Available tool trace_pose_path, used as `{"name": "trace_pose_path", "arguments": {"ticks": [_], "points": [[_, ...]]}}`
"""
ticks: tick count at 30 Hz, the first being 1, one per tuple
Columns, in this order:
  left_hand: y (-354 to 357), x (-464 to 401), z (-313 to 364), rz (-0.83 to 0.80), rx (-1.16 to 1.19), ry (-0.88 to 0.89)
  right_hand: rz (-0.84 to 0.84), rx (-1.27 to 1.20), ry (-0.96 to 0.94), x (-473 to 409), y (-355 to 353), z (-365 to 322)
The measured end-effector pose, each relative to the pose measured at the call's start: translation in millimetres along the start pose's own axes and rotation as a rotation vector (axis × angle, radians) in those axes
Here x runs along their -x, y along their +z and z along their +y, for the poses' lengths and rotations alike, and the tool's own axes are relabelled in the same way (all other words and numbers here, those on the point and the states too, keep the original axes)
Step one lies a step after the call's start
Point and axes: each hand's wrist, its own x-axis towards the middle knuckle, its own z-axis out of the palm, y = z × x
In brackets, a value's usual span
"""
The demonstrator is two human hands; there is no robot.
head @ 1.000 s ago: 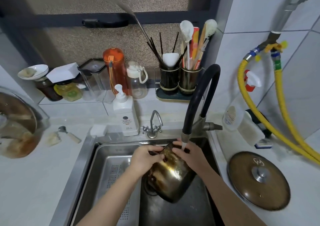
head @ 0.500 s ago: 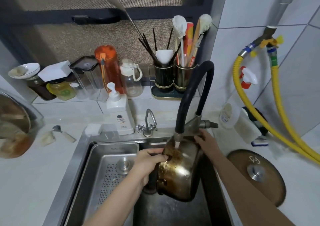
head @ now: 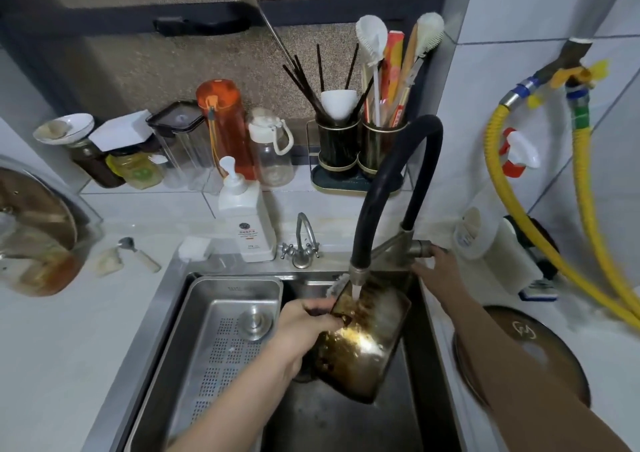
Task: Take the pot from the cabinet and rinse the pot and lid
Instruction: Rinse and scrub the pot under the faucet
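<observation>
A brown-gold metal pot (head: 363, 344) is tilted over the sink basin (head: 346, 427), its mouth turned up toward the black faucet spout (head: 356, 275). Water runs from the spout onto the pot's rim. My left hand (head: 304, 330) grips the pot at its left rim. My right hand (head: 436, 271) is off the pot and rests on the faucet lever at the sink's right edge. The matching brown lid (head: 519, 351) with a steel knob lies flat on the counter to the right, partly hidden by my right forearm.
A steel drain tray (head: 221, 333) fills the sink's left half. A soap dispenser (head: 246, 216) and small tap (head: 304, 243) stand behind the sink. Jars, bottles and utensil holders (head: 360, 146) line the ledge. Yellow hoses (head: 588, 236) hang at right. A glass-lidded bowl (head: 34, 236) sits far left.
My right hand let go of the pot and moved right to the faucet lever. The pot now hangs from my left hand alone, a little more upright under the water.
</observation>
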Motion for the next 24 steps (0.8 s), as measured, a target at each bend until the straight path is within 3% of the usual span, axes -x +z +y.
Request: {"name": "trace_pose_path", "arguments": {"ticks": [9,17,21,24], "points": [[-7,6,-6,-0.104,-0.245,0.105,-0.093,-0.103,-0.087,24,9,3],[-30,13,-29,-0.124,-0.846,0.341,-0.372,-0.341,0.216,122,30,-60],[-51,20,-30,-0.175,-1.029,0.553,-0.459,-0.520,0.500,141,38,-58],[-64,20,-30,-0.209,-1.089,0.672,-0.499,-0.544,0.538,156,40,-60]]}}
